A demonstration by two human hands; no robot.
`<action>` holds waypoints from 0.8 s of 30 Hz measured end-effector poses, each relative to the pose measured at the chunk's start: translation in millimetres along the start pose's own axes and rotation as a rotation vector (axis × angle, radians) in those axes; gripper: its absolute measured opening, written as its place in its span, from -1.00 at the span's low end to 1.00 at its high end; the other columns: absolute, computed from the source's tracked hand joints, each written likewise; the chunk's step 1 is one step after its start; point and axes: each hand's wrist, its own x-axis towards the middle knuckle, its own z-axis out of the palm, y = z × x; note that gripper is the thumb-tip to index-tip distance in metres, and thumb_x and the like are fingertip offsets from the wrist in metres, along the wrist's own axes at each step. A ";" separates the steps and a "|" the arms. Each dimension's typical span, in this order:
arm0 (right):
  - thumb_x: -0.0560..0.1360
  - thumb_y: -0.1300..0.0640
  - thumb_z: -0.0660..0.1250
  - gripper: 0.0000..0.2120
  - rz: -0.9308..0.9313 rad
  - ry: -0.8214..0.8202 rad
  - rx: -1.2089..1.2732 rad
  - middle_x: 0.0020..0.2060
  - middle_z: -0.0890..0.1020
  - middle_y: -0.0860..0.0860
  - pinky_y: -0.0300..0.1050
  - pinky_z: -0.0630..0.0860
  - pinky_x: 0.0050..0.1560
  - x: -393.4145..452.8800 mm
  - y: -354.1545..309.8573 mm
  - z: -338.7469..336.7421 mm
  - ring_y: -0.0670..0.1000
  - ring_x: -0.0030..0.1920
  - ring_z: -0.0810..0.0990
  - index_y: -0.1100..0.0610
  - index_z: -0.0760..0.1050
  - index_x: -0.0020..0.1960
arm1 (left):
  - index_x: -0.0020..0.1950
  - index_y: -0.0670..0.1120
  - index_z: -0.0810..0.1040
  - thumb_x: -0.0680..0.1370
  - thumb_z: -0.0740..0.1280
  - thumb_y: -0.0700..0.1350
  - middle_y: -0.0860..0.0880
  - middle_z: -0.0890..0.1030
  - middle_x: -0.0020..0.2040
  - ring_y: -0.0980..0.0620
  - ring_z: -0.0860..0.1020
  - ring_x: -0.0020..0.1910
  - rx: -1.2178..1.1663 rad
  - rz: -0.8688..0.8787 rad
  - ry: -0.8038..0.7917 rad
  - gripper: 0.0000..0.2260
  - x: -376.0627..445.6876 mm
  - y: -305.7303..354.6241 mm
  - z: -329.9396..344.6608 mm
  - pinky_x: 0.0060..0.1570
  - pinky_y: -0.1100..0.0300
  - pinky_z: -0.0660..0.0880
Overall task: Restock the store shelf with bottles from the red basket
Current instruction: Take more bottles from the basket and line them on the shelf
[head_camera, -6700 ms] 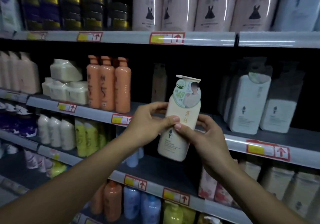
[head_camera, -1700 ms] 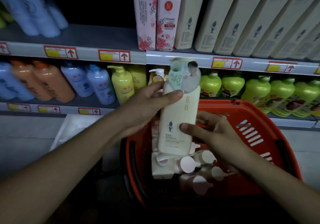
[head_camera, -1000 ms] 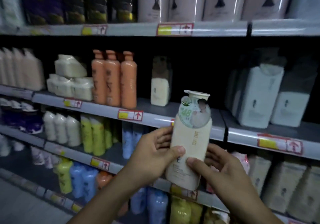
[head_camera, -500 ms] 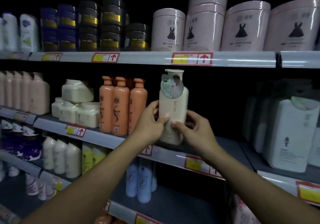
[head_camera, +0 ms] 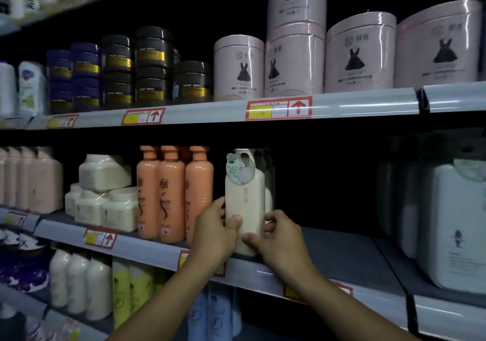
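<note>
Head view: cream bottle (head_camera: 245, 206) is stood upright on the middle shelf (head_camera: 342, 255), near its front edge, just right of three orange bottles (head_camera: 173, 193). Bottle's lower half is gripped from both sides. Left hand (head_camera: 214, 231) is wrapped on the left side, thumb pressed across the front. Right hand (head_camera: 280, 238) is curled on the right side, thumb on the front low down, fingers (head_camera: 273, 217) bent round the edge. A round green tag (head_camera: 239, 169) is hung at the neck. Another cream bottle (head_camera: 268, 182) is seen directly behind. Pink canisters (head_camera: 294, 61) are lined on the shelf above.
</note>
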 end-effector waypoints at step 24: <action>0.53 -0.11 0.38 -0.45 -0.237 0.045 -0.118 0.30 0.51 0.00 -0.19 0.40 0.28 -125.7 -13.1 -110.7 -0.01 0.34 0.45 0.06 0.41 0.45 | 0.20 -0.01 0.50 0.51 0.45 -0.25 -0.06 0.62 0.15 0.06 0.62 -0.01 -0.135 0.051 -0.107 -0.69 -114.2 88.8 24.8 0.00 0.22 0.59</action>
